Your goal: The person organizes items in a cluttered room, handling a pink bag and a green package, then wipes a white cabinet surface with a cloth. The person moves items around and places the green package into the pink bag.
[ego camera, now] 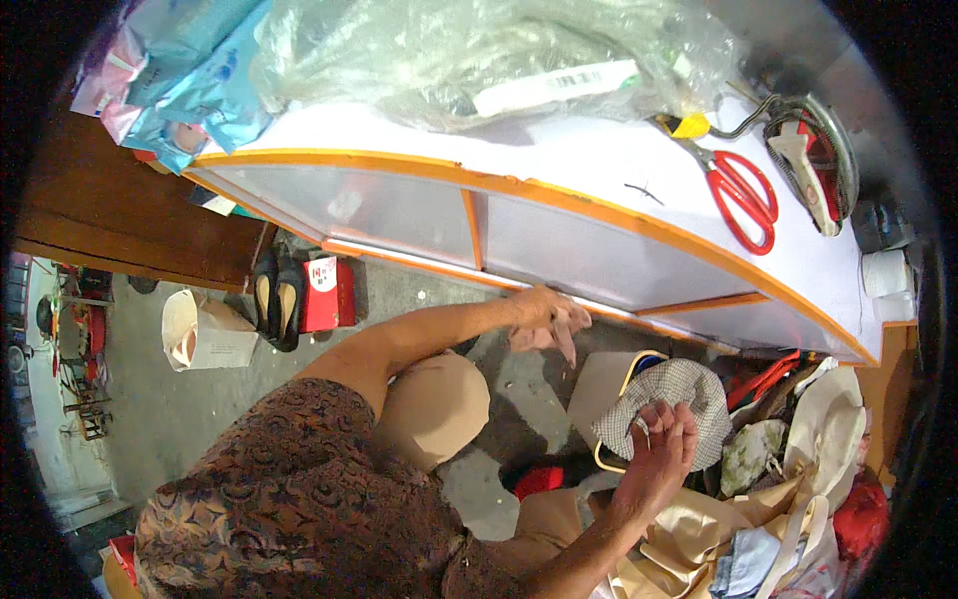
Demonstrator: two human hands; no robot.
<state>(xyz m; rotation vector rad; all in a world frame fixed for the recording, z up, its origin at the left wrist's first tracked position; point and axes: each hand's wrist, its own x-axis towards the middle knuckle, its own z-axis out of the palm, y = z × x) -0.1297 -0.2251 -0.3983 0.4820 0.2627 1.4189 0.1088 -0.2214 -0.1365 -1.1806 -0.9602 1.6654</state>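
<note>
My left hand (540, 303) is shut on a crumpled pink cloth (533, 337), which hangs over the floor beside the table's low front rail. My right hand (667, 443) is over a grey-and-white checked cloth hat (700, 397). Its fingers are half curled with the thumb apart, and I see nothing between them. The hat lies over the opening of a beige bin or bag (595, 393) with a yellow-edged rim. To the right is a heap with a cream cloth hat (823, 423), a green-patterned cloth (752, 453) and shiny beige fabric (692, 531).
A white-topped table (591, 161) with orange edging spans the front. On it lie clear plastic bags (449, 45), a blue packet (202, 82), red-handled scissors (742, 202) and a corded tool (804, 168). Black shoes (278, 299), a red box (329, 296) and a white paper bag (217, 341) stand left.
</note>
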